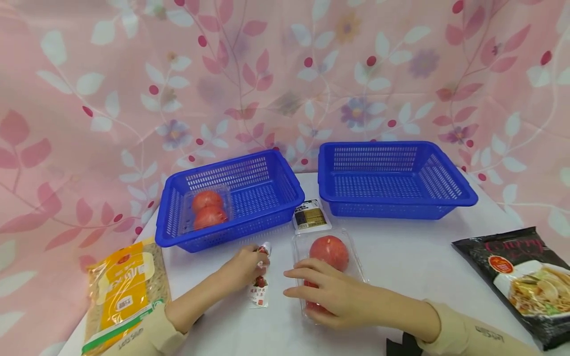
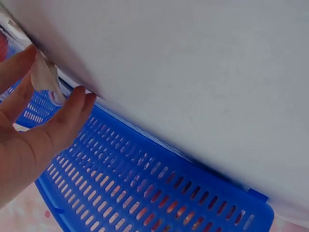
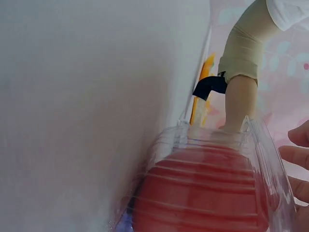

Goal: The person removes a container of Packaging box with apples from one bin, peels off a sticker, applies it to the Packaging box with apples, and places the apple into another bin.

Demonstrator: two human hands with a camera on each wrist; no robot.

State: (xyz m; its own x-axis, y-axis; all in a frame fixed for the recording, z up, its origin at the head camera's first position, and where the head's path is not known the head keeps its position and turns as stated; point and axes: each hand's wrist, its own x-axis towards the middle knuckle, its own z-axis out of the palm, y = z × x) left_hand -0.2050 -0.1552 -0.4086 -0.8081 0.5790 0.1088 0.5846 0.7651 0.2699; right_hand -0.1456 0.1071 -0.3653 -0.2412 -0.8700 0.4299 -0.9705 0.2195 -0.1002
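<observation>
My left hand (image 1: pixel 246 267) pinches a slim white packet (image 1: pixel 259 292) printed with red fruit on the white table. In the left wrist view, a pale flap of the packet (image 2: pixel 44 75) shows between the fingers. My right hand (image 1: pixel 331 294) reaches over a clear plastic box of tomatoes (image 1: pixel 328 251), its fingers spread and hardly bent. In the right wrist view, the fingertips (image 3: pixel 295 157) are beside the box's rim, and one tomato (image 3: pixel 203 188) shows through the ribbed wall. The right palm hides part of the box.
A blue basket (image 1: pixel 240 228) at the back left holds another clear box of tomatoes (image 1: pixel 209 210). Another blue basket (image 1: pixel 392 210) stands at the back right. Between them lies a small white and gold packet (image 1: pixel 310 216). A yellow bag (image 1: pixel 126 291) is at left, a black noodle bag (image 1: pixel 518 282) at right.
</observation>
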